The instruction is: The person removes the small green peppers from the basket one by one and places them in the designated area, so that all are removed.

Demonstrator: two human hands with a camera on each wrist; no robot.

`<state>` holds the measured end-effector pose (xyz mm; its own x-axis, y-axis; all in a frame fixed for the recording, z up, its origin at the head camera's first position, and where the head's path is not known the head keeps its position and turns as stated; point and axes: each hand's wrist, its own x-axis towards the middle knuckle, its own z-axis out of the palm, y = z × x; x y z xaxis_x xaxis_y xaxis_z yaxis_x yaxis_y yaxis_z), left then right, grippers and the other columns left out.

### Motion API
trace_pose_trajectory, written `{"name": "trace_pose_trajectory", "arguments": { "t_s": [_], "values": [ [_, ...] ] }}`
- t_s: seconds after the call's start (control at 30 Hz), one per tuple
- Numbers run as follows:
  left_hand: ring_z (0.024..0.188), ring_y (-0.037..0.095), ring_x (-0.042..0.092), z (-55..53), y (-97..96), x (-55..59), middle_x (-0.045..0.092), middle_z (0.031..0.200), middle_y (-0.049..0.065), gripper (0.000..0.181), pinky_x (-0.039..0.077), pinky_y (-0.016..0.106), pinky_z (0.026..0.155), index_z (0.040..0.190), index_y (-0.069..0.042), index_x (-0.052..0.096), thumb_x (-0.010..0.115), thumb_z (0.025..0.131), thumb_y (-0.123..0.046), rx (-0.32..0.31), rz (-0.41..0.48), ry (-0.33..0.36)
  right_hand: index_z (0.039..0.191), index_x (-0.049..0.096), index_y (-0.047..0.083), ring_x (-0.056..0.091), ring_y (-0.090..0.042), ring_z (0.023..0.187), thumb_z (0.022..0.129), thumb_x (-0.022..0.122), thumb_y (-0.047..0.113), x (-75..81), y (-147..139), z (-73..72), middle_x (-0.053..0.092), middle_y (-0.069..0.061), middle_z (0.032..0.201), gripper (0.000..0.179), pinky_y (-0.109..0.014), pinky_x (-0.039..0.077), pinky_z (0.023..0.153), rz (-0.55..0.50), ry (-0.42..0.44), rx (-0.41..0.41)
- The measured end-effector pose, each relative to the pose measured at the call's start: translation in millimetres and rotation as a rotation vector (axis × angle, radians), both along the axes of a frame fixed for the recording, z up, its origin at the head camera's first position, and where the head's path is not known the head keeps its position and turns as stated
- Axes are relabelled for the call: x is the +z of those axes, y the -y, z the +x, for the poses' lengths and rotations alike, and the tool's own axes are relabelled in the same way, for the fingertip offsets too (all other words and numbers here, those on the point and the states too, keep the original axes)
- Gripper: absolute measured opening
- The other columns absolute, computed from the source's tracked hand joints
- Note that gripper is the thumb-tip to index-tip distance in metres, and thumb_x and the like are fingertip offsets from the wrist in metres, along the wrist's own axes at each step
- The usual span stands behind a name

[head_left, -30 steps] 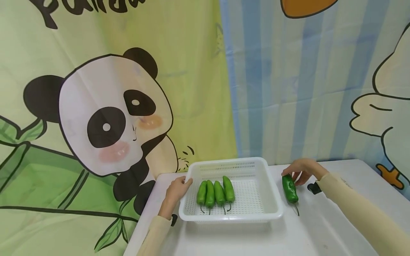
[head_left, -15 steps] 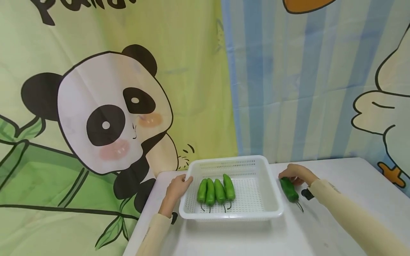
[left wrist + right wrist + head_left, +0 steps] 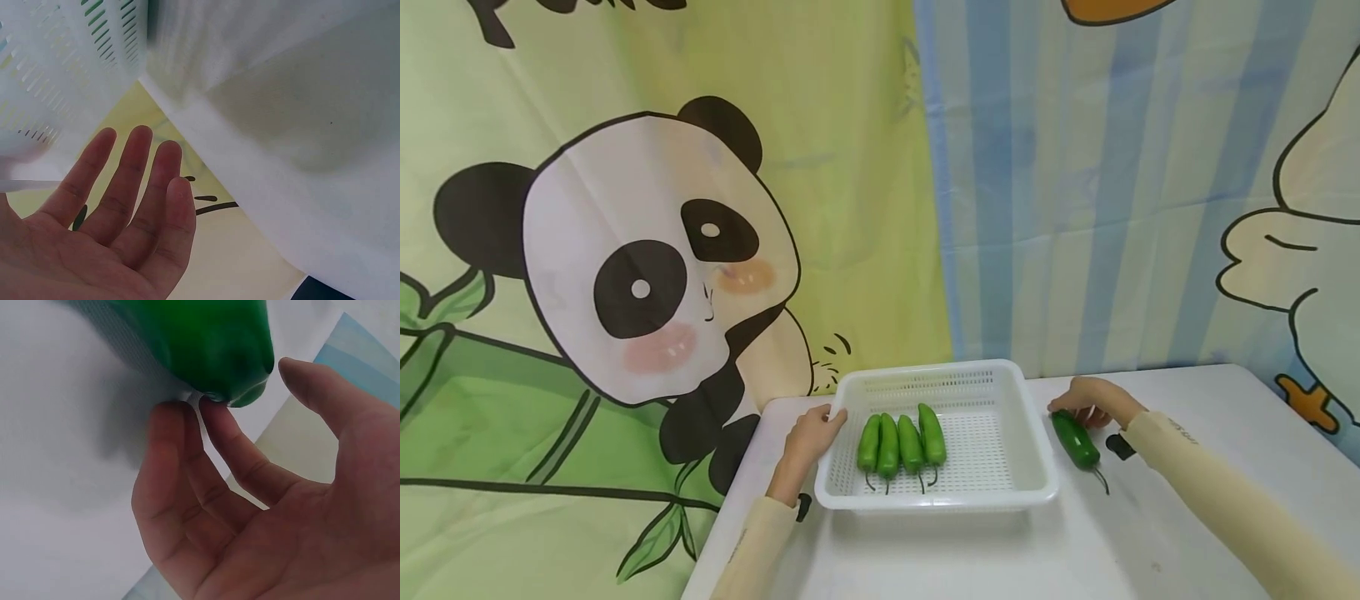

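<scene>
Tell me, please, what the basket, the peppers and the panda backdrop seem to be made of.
Basket: probably plastic; white, slightly glossy, with regular slots through its thin walls. Peppers: apparently real vegetable, smooth and shiny with thin stems, though imitations cannot be excluded. Backdrop: likely printed fabric, fairly matte, with soft creases.

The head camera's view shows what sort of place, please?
Probably a makeshift indoor workspace: a white table, a panda-print curtain behind it, and a white plastic basket of green chili peppers.

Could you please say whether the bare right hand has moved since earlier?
Yes; the right hand has shifted slightly left, toward the stationary white rectangular plastic basket.
</scene>
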<state>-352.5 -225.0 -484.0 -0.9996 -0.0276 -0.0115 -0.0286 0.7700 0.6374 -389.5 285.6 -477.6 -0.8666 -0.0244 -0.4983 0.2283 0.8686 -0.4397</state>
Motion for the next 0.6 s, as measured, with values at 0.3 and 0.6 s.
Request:
{"name": "trace_pose_trajectory", "arguments": {
  "t_s": [0.3,0.6],
  "values": [
    [0.062,0.015,0.069,-1.2,0.1,1.6,0.073,0.109,0.014,0.056,0.056,0.031,0.053,0.137,-0.012,0.06,0.052,0.1,-0.052,0.017,0.006,-0.003,0.1,0.066,-0.005,0.067,-0.034,0.089,0.092,0.065,0.048,17.5,-1.2,-1.4,0.068,-0.02,0.097,0.054,-0.048,0.056,0.079,0.042,-0.017,0.044],
    [0.061,0.015,0.069,4.3,-2.0,2.1,0.073,0.105,0.014,0.057,0.057,0.032,0.051,0.139,-0.011,0.059,0.053,0.099,-0.051,0.011,0.036,0.006,0.124,0.056,-0.009,0.064,-0.041,0.1,0.092,0.065,0.053,60.1,-1.2,1.7,0.066,-0.024,0.109,0.071,-0.057,0.054,0.086,0.094,-0.067,0.19]
  ]
}}
